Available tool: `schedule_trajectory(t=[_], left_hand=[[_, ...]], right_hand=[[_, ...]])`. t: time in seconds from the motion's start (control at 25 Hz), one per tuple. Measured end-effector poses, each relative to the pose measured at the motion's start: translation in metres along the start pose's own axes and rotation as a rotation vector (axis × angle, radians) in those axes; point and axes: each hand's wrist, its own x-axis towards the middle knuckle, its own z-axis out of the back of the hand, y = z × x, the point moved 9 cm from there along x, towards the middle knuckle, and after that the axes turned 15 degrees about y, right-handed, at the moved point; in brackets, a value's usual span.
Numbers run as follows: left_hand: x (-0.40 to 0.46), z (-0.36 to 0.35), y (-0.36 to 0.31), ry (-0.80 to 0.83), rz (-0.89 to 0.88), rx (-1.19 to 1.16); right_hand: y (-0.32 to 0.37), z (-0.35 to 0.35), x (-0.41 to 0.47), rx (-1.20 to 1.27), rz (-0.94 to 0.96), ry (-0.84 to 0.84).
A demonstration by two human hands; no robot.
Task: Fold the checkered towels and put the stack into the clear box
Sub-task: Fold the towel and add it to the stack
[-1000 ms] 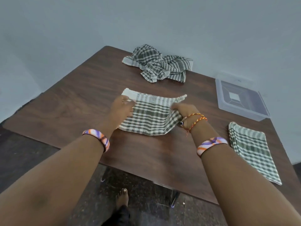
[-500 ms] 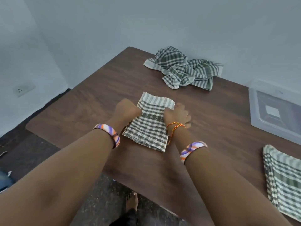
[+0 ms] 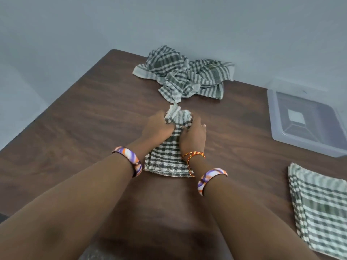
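The fingers of the left hand point(image 3: 156, 126) and the right hand point(image 3: 194, 136) are curled into the far end of the checkered towel point(image 3: 167, 156), bunching it. A second ago that towel lay wide between hands set apart; it is now one narrow strip, so this fold is probably nearly finished. The near hem lies flat on the surface point(image 3: 84, 132). Just beyond, the unfolded towel heap point(image 3: 185, 76) almost touches the bunched end. The folded stack point(image 3: 321, 205) lies right at the near edge. The clear box point(image 3: 281, 126) stands beyond it, with bare wood between.
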Motion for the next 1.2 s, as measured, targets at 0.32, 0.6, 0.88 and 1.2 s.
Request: schedule_trajectory(t=[0.32,0.6,0.88,1.2], left_hand=[[-0.044,-0.112,-0.116,0.116,-0.11,-0.28],[-0.101,-0.25,-0.211,0.388,-0.188,-0.595],[-0.138,-0.27,-0.223,-0.073,-0.221,0.117],[-0.109,-0.319,-0.21,0.097,-0.336,0.623]], right_hand=[[-0.095,0.147,-0.066,0.144,-0.034,-0.166],[-0.179,0.274,-0.131,-0.049,-0.037,-0.156],[-0.255,0.258,-0.136,-0.266,-0.159,0.108],[-0.268,0.215,-0.126,-0.435,-0.106,0.139]])
